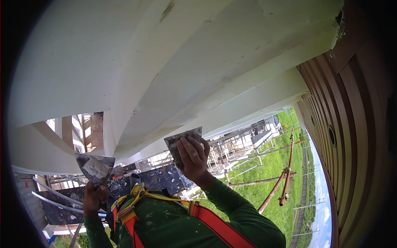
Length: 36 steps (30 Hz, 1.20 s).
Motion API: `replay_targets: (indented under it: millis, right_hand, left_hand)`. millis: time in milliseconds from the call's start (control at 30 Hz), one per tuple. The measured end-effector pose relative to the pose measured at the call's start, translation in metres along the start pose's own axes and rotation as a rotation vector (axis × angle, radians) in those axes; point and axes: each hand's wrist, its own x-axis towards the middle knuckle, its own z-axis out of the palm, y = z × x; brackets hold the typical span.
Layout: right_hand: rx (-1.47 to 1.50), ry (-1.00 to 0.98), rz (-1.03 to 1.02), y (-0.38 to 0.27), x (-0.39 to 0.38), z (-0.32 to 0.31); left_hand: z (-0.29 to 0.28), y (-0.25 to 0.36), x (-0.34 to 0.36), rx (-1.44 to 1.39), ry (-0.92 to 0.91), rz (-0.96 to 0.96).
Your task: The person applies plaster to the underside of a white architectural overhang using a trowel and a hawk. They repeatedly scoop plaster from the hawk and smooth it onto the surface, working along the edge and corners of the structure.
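Low on the left, my left hand is closed round the handle of a putty knife. A lump of whitish putty lies on that broad metal blade. My right hand, raised near the middle, grips a second broad putty knife. Its fingers lie spread along the back of the blade, and the handle is hidden by the hand. The blade's upper edge is close to the pale painted wall; whether it touches cannot be told. Specks of white mark the fingers.
Dark, paint-splattered platform boards lie below me. A red and yellow safety harness crosses my green top. Bamboo poles and metal scaffolding stand over grass on the right. Brown ribbed panelling is at far right. An opening pierces the wall at left.
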Motion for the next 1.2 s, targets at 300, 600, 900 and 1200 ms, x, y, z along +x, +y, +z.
replay_targets:
  millis: [300, 600, 900, 1200]
  right_hand:
    - [-0.468, 0.585, -0.059, 0.083, 0.195, -0.186]
    - [-0.415, 0.582, -0.073, 0.108, 0.236, -0.194]
    - [-0.481, 0.511, -0.169, 0.117, 0.208, -0.161]
    - [-0.301, 0.167, -0.118, 0.065, 0.108, -0.069]
  left_hand:
    - [-0.011, -0.01, 0.003, -0.041, -0.03, -0.005]
    - [-0.003, -0.005, -0.002, -0.013, 0.056, 0.001]
    - [-0.001, -0.009, 0.0, -0.055, -0.008, 0.017]
    - [0.006, 0.004, -0.004, -0.021, -0.002, 0.036]
